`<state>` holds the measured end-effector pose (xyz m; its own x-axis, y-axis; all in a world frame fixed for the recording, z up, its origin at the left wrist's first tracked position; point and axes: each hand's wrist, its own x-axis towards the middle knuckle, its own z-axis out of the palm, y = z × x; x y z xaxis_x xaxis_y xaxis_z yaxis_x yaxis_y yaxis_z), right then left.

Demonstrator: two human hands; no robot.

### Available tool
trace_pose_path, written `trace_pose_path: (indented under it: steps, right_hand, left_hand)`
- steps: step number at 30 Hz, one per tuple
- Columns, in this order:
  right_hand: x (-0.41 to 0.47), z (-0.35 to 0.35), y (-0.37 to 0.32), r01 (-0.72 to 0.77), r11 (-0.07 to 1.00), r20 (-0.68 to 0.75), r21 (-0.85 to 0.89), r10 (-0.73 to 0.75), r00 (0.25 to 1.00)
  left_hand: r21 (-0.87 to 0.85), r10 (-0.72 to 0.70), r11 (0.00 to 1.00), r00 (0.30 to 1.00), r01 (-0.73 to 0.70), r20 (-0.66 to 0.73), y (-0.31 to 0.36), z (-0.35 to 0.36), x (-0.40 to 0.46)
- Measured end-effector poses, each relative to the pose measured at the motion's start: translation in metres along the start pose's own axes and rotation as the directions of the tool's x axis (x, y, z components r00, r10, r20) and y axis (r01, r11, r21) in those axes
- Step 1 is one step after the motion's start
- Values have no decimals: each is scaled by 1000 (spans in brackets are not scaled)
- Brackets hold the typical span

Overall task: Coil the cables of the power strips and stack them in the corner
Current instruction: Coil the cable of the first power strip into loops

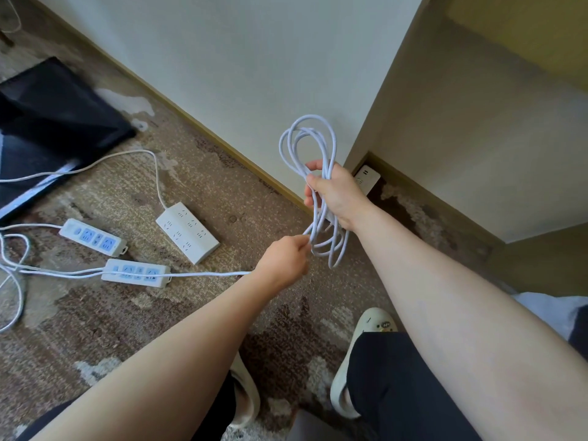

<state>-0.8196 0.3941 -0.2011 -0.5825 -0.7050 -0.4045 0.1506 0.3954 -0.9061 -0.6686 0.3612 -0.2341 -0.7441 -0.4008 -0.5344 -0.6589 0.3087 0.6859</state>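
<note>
My right hand grips a bundle of white cable loops held upright above the carpet. My left hand pinches the same cable just below the loops; from it the cable runs left across the floor to a blue-socket power strip. A second blue-socket strip lies behind it. A wider all-white strip lies toward the wall with its cord trailing away to the left. Another white strip sits in the corner, partly hidden by my right hand.
A dark bag or cloth lies on the carpet at the left. Loose white cable curls at the left edge. A white wall with a baseboard meets a beige panel at the corner. My slippers stand below.
</note>
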Motion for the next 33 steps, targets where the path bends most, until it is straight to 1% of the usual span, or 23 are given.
trace_pose_path:
  steps: [3, 10, 12, 15, 17, 21, 23, 25, 27, 29, 30, 31, 33]
  right_hand:
    - [1, 2, 0, 5, 998, -40, 67, -2, 999]
    - [7, -4, 2, 50, 997, -143, 65, -40, 989]
    - [8, -6, 2, 56, 998, -155, 40, -49, 987]
    - [9, -10, 1, 72, 997, -157, 20, -68, 985]
    - [10, -13, 0, 83, 996, -166, 13, -80, 983]
    - [12, -15, 0, 108, 994, -192, -24, -111, 975]
    - [13, -11, 1, 116, 990, -190, -79, -129, 973]
    - [15, -6, 1, 129, 975, -170, -182, -160, 972]
    - [15, -2, 0, 159, 944, -130, -289, -203, 971]
    - [15, 0, -1, 177, 923, -104, -343, -224, 969]
    - [15, -2, -1, 173, 916, -99, -361, -222, 970]
    - [14, -4, -1, 166, 911, -99, -378, -218, 971]
    - [13, -12, 0, 157, 905, -113, -395, -218, 969]
  left_hand:
    - [2, 0, 1000, 1000, 0, 7, 0, 4, 1]
    - [104, -2, 994, 998, 8, -63, -10, -11, 1]
    - [120, -5, 993, 999, 9, -40, -18, -15, 0]
    - [112, 10, 994, 999, -13, 32, -40, -31, -5]
    - [106, -14, 994, 999, 10, 31, -63, -49, -8]
    - [130, -136, 982, 991, 135, -2, -114, -81, -22]
    - [128, -164, 978, 986, 162, 6, -119, -86, -28]
    - [191, -102, 977, 994, 94, 31, -101, -81, -27]
    - [246, 60, 966, 995, -79, 84, -66, -71, -23]
    - [287, 234, 920, 962, -266, 139, -34, -58, -22]
    - [292, 272, 905, 948, -310, 165, -25, -52, -23]
    - [299, 260, 903, 947, -308, 191, -24, -46, -23]
    - [338, 120, 918, 958, -206, 259, -37, -43, -23]
